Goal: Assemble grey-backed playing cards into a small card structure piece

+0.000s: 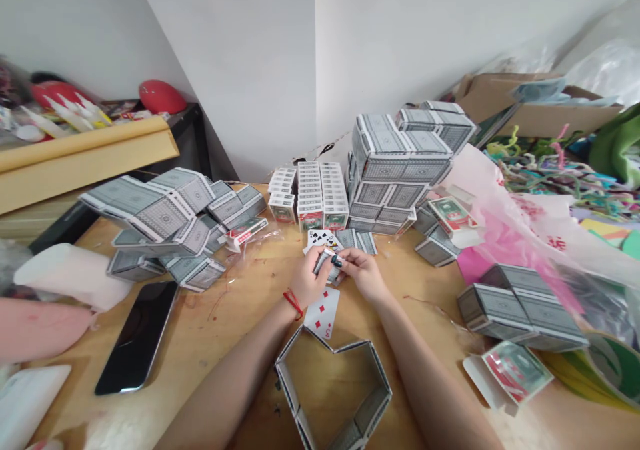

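Observation:
My left hand (307, 278) is closed on a grey-backed playing card (326, 268); whether it is one card or several cannot be made out. At that card's right edge, my right hand (364, 273) pinches with thumb and fingers, a dark nail showing. Just below lies a face-up diamond card (323, 311). Behind the fingers are face-up black-suited cards (319, 238), partly covered. Between my forearms stands a heart-shaped ring of joined playing cards (384, 378), its notch pointing away from me.
Card structures rise at left (165, 213) and right (385, 163). Rows of card boxes (323, 197) stand at the back. A phone (137, 337) lies left. At right are more folded card blocks (520, 307), an opened card box (517, 370) and pink plastic (530, 250).

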A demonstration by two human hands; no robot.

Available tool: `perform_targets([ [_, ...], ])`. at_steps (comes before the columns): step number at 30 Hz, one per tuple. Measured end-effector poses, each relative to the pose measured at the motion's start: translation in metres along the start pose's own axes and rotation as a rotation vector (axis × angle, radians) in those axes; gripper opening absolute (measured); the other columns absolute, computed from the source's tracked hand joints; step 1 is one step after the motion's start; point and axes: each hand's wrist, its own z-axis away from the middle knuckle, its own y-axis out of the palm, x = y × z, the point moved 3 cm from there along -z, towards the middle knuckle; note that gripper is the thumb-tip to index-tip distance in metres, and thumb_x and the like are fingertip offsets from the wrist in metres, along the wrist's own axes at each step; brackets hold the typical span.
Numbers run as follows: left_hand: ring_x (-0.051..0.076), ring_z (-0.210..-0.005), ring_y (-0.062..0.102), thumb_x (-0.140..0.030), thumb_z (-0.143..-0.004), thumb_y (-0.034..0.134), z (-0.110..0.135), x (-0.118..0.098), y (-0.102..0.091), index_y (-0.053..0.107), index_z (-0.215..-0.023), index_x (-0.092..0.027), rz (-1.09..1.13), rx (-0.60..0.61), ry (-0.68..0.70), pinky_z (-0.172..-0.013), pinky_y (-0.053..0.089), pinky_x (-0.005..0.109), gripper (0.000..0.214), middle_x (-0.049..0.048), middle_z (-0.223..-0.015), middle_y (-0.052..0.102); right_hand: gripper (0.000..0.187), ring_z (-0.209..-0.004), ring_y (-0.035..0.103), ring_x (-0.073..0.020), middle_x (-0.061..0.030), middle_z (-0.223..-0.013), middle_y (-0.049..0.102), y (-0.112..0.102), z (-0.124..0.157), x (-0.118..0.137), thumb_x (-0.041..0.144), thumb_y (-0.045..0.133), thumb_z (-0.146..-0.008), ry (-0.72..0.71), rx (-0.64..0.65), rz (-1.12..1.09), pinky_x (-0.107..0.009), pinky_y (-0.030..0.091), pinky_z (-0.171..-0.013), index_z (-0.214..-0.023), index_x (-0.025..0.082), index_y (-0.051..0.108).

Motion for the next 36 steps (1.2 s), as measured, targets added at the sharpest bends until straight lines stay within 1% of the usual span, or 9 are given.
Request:
perform_targets([
  [4,0.011,-0.06,0.049,-0.035,-0.086,0.039,0.0,-0.003,0.002,0.046,-0.076,-0.018,0.059,-0.028,-0.028,-0.057,0.04,0.023,0.021,-0.0008,-0.066,0.05,0.023,-0.044,0.053,-0.0091,0.0035,-0.056,0.056,0.002,0.0,-0.003,0.035,0.07,-0.064,0.04,0.034,-0.094,-0.022,0.044,-0.046,-0.071,0.017,0.058],
  [7,0.011,-0.058,0.046,-0.036,-0.088,0.036,0.0,-0.003,0.002,0.045,-0.072,-0.018,0.085,-0.089,-0.051,-0.056,0.038,0.022,0.026,-0.0014,-0.063,0.048,0.022,-0.044,0.051,-0.0089,0.0036,-0.056,0.055,0.004,0.001,-0.003,0.035,0.069,-0.064,0.06,0.031,-0.159,-0.022,0.043,-0.045,-0.069,0.017,0.058],
  [10,0.01,-0.055,0.045,-0.039,-0.086,0.038,0.0,0.0,0.001,0.048,-0.076,-0.017,0.158,-0.133,-0.103,-0.052,0.037,0.021,0.026,-0.0014,-0.062,0.049,0.022,-0.045,0.049,-0.009,0.0037,-0.057,0.054,0.004,0.001,-0.001,0.035,0.069,-0.064,0.044,-0.028,-0.183,-0.022,0.042,-0.045,-0.068,0.017,0.057],
  [13,0.008,-0.046,0.042,-0.041,-0.085,0.041,0.0,0.004,0.003,0.048,-0.078,-0.017,0.313,-0.063,-0.187,-0.044,0.033,0.02,0.025,-0.003,-0.059,0.046,0.023,-0.047,0.046,-0.008,0.004,-0.058,0.052,0.002,0.001,0.001,0.037,0.068,-0.065,-0.026,-0.15,-0.162,-0.021,0.038,-0.047,-0.068,0.017,0.057],
  [16,0.007,-0.041,0.039,-0.04,-0.085,0.041,-0.001,0.005,0.007,0.044,-0.072,-0.018,0.368,0.007,-0.221,-0.041,0.031,0.02,0.025,-0.0047,-0.054,0.041,0.026,-0.048,0.041,-0.0081,0.0048,-0.056,0.047,0.003,0.002,0.002,0.042,0.06,-0.071,-0.093,-0.248,-0.033,-0.02,0.033,-0.046,-0.066,0.018,0.054],
  [21,0.011,-0.057,0.045,-0.036,-0.085,0.039,-0.003,0.002,0.007,0.044,-0.067,-0.018,0.119,-0.08,-0.133,-0.053,0.035,0.022,0.026,-0.0009,-0.062,0.047,0.032,-0.051,0.04,-0.0109,0.0036,-0.056,0.045,0.012,0.007,0.002,0.046,0.043,-0.081,-0.188,-0.367,0.348,-0.022,0.032,-0.048,-0.064,0.019,0.046],
  [25,0.01,-0.053,0.04,-0.032,-0.085,0.037,-0.002,0.003,0.01,0.038,-0.064,-0.018,0.027,-0.072,-0.124,-0.052,0.031,0.022,0.026,-0.0025,-0.057,0.041,0.031,-0.053,0.043,-0.0118,0.0015,-0.059,0.048,0.014,0.009,0.001,0.044,0.039,-0.083,-0.221,-0.408,0.51,-0.023,0.033,-0.05,-0.068,0.019,0.046],
  [29,0.01,-0.054,0.04,-0.032,-0.086,0.036,0.0,0.004,0.012,0.038,-0.065,-0.019,0.019,-0.083,-0.115,-0.052,0.031,0.022,0.025,-0.0023,-0.058,0.04,0.031,-0.052,0.043,-0.0118,0.0014,-0.059,0.048,0.013,0.009,0.0,0.045,0.038,-0.084,-0.206,-0.384,0.469,-0.022,0.035,-0.049,-0.068,0.019,0.045],
  [36,0.009,-0.051,0.039,-0.033,-0.085,0.039,0.001,-0.001,0.01,0.04,-0.065,-0.018,0.084,-0.118,-0.123,-0.05,0.032,0.021,0.025,-0.0029,-0.056,0.039,0.031,-0.04,0.04,-0.0099,0.0051,-0.051,0.044,0.02,0.007,-0.003,0.05,0.043,-0.08,-0.087,-0.347,0.184,-0.021,0.033,-0.036,-0.068,0.021,0.043],
])
